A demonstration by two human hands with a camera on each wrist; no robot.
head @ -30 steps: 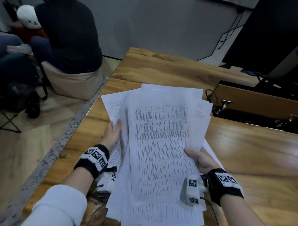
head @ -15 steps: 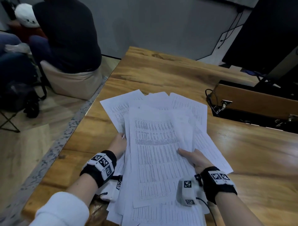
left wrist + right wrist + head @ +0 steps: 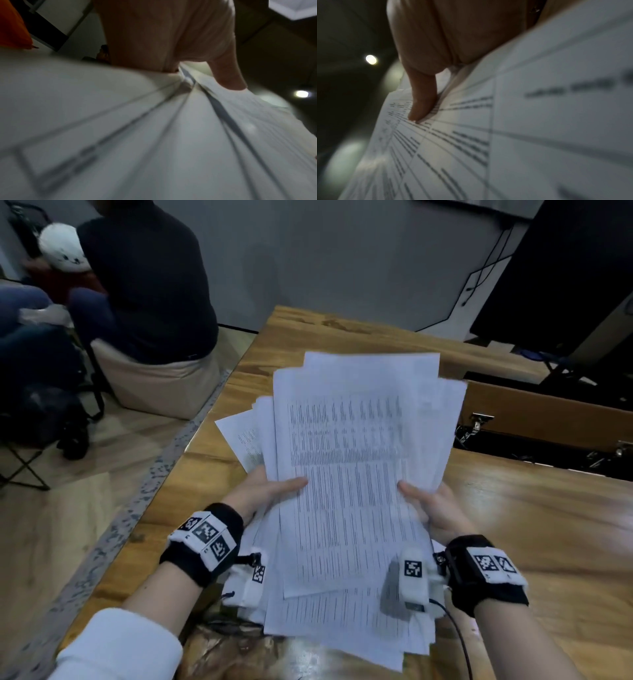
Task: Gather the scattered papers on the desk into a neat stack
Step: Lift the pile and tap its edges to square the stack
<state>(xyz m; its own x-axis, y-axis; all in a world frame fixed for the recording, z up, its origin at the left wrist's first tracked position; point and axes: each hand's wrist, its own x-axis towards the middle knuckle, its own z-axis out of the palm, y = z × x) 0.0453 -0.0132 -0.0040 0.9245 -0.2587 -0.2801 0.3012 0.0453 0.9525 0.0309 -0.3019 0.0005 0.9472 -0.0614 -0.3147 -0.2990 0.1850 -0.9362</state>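
Note:
A loose bundle of white printed papers (image 3: 349, 474) is raised off the wooden desk (image 3: 534, 508), its sheets fanned and uneven at the top and bottom. My left hand (image 3: 270, 491) grips the bundle's left edge, thumb lying across the top sheet. My right hand (image 3: 428, 505) grips the right edge, thumb on the printed table. The left wrist view shows the thumb pressing the papers (image 3: 154, 135) from above. In the right wrist view the thumb lies on the top sheet of the papers (image 3: 505, 135). The fingers under the bundle are hidden.
A recessed cable tray with a raised wooden lid (image 3: 548, 419) and black cables lies in the desk at the right. A seated person in dark clothes (image 3: 147, 278) on a beige cushion is past the desk's left edge. A dark panel (image 3: 565, 268) stands back right.
The bundle has been lifted off the desk and tilted upright. Both hands now pinch its side edges with thumbs on top; the sheets sit closer together than before.

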